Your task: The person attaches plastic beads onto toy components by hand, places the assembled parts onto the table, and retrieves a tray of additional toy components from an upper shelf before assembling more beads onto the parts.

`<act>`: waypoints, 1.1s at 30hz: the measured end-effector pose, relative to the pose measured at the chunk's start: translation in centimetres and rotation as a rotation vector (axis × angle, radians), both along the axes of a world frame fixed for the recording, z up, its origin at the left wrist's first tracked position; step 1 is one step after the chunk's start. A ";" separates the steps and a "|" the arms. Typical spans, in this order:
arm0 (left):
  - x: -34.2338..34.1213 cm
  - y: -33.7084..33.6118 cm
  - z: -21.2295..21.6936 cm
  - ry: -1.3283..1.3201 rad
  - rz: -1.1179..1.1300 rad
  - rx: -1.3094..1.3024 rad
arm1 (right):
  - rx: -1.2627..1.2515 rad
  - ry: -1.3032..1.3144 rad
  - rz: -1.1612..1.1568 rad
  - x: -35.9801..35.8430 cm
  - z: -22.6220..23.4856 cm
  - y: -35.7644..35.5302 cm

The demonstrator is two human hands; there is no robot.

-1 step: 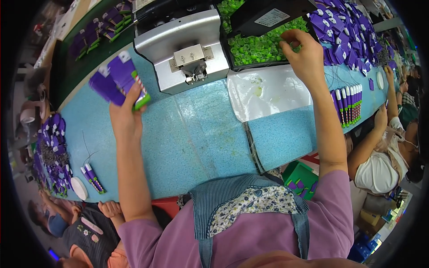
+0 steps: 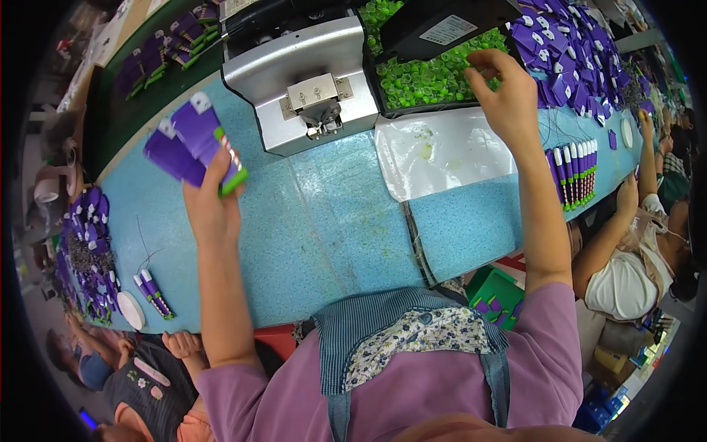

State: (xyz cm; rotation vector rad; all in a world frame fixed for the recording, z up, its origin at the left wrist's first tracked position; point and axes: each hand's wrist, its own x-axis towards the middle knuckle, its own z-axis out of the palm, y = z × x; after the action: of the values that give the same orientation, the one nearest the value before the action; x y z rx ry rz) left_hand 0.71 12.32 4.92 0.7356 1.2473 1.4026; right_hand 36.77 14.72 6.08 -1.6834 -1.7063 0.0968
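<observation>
Thumb (image 2: 216, 168) and fingers of the left hand (image 2: 209, 202) are closed round flat purple pieces with white ends (image 2: 184, 140), fanned out; the right one has a green end and a red-and-white striped edge. The right hand (image 2: 501, 92) is curled, forefinger and thumb only narrowly apart, over small glossy green caps (image 2: 423, 79) in a black tray (image 2: 427, 110); whether it pinches one, I cannot tell.

Two white ends show in the fan. Two slim purple sticks (image 2: 153, 295) lie at near left on the pale blue bench (image 2: 331, 243); the row of similar sticks at right (image 2: 568, 173) is too crowded to count. One silver metal machine (image 2: 247, 74) stands at the far side.

Left forearm reaches nearly straight forward, its hand raised above the bench left of the machine. Right forearm slants far and leftward, wrist bent toward the tray.
</observation>
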 end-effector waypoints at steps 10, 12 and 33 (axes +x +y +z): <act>7.2 -10.2 1.5 -0.238 -0.530 -0.113 | -0.237 0.388 0.631 -7.3 2.9 -10.6; 7.8 -10.4 1.0 -0.236 -0.562 -0.142 | -0.221 0.368 0.716 -8.4 2.6 -11.2; 8.6 -10.8 -0.7 -0.353 -0.377 -0.122 | -0.041 -0.132 0.248 -3.6 -0.8 -10.4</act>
State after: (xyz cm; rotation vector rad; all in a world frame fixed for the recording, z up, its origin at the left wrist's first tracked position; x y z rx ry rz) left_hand 9.28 1.47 4.22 0.5722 0.8568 1.0792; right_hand 33.13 4.29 5.25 -1.5288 -2.0197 0.1400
